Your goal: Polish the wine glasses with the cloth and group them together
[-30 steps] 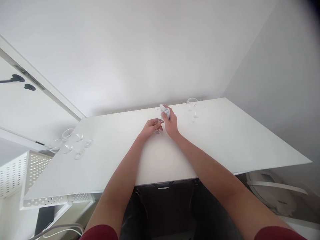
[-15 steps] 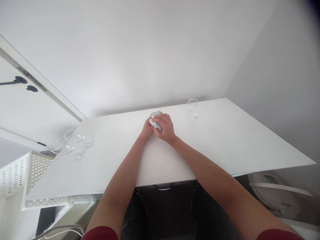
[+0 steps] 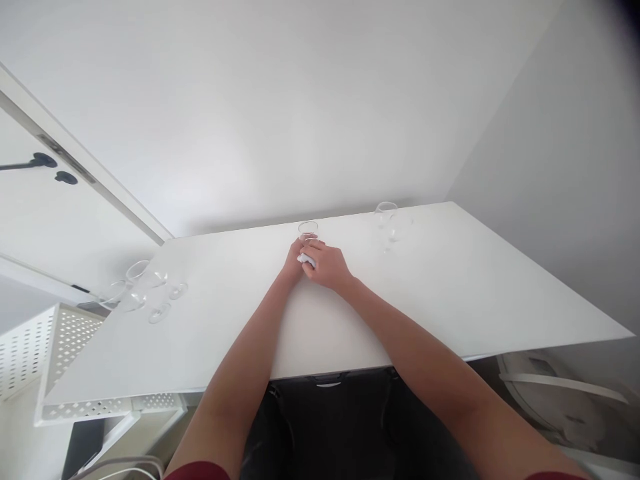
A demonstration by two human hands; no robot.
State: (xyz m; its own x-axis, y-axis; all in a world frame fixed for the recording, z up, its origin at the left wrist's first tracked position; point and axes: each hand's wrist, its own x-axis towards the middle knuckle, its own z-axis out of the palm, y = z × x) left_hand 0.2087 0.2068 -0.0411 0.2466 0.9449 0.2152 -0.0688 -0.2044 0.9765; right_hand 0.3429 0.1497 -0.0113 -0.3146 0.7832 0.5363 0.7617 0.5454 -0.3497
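Over the middle of the white table, a clear stemmed glass [image 3: 309, 229] is upright, its rim facing me and its lower part hidden by fingers. My left hand [image 3: 293, 259] is closed around it from the left. My right hand [image 3: 330, 265] is closed on a white cloth [image 3: 307, 259], pressed against the glass below the bowl. Both hands touch each other there. The glass's foot cannot be seen.
Several clear wine glasses [image 3: 145, 287] are grouped at the table's left edge. More clear glasses [image 3: 386, 217] stand at the back right of the white table [image 3: 450, 287]. A wall rises behind; a white perforated rack [image 3: 73, 337] sits lower left.
My right hand and the cloth have moved down from the glass's rim to below its bowl. The rim is now uncovered. My left hand still holds the glass.
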